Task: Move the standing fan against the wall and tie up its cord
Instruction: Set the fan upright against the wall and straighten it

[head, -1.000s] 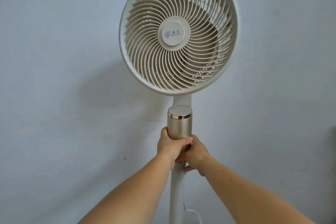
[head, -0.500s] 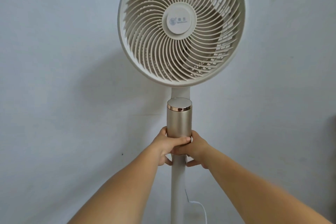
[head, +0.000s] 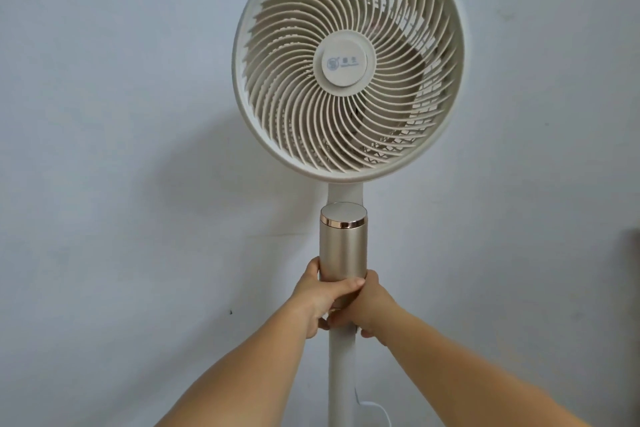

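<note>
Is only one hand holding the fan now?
No, both the left hand and the right hand grip the gold cylinder of the fan.

Both arms outstretched, left hand [head: 320,295] & right hand [head: 372,308] curled, gripping, fingertips touching.

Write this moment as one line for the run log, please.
left hand: grips gold cylinder | right hand: grips pole | fan: upright, facing camera, wall behind | cord: loose, untied

The fan [head: 348,59] loses its base below the frame, and its cord [head: 375,407] mostly hides behind the pole [head: 341,374].
</note>
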